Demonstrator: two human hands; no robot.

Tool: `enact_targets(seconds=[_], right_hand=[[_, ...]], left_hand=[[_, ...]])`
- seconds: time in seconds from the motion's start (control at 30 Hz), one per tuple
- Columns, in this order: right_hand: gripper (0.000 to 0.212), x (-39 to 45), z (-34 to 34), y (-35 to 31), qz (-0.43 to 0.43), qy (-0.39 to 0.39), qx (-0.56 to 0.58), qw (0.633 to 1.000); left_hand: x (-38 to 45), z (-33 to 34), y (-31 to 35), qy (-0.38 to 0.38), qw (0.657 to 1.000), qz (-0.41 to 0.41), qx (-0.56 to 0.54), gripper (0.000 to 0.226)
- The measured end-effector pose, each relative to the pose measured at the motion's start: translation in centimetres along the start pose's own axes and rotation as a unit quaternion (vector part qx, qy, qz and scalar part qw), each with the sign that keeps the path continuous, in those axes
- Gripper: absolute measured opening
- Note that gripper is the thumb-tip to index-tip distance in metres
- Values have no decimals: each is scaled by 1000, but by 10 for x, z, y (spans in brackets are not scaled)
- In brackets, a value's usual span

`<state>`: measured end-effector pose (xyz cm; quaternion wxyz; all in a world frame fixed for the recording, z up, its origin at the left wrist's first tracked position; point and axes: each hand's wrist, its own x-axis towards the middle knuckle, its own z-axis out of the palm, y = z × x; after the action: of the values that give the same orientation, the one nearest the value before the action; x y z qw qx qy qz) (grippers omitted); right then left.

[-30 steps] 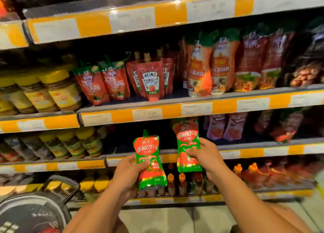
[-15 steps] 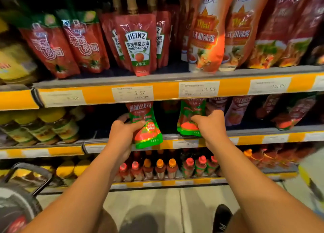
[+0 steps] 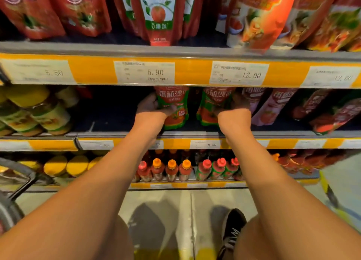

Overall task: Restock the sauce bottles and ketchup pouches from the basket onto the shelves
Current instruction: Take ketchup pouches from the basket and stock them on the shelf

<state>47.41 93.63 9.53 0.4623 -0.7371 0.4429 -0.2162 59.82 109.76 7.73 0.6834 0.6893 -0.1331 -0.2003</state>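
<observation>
Two green-and-red ketchup pouches stood upright, side by side but apart, on the middle shelf (image 3: 195, 133), beneath the orange price rail (image 3: 185, 72) marked 5.90 and 12.00. The left pouch (image 3: 174, 108) was held by the left hand (image 3: 151, 108), whose fingers curled round its left edge while the thumb lay across its front. The right pouch (image 3: 213, 105) was held by the right hand (image 3: 237, 107) at its right edge; the fingers were lost in shadow, yet the hand was closed against the pack. Both bare forearms reached in from below. Pink-and-red pouches (image 3: 267, 105) leaned just beside the right hand, and yellow-lidded jars (image 3: 39, 111) stood well to the left on the same level. On the shelf above hung a tomato ketchup pouch (image 3: 159, 15) among other red packs. Below, small sauce bottles (image 3: 172, 169) with orange and red caps were ranked in a row. A basket handle (image 3: 25, 183) showed at the lower left, and a dark shoe (image 3: 232, 230) rested on the pale floor.
</observation>
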Motion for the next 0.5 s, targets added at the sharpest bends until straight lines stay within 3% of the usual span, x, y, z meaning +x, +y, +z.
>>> enact_targets(seconds=[0.13,0.27,0.5], right_hand=[[15,-5,-2,2,-2,8,-42,999],[39,-13,-3,3,-27,48,-40,998],[20,-21,-14,-1,-59,81,-101,990]], left_hand=[[0,1,-1,-18,999,1,32,50],[1,-3,-4,-27,988,37,151,60],[-1,-16,-3,-1,960,71,271,45]])
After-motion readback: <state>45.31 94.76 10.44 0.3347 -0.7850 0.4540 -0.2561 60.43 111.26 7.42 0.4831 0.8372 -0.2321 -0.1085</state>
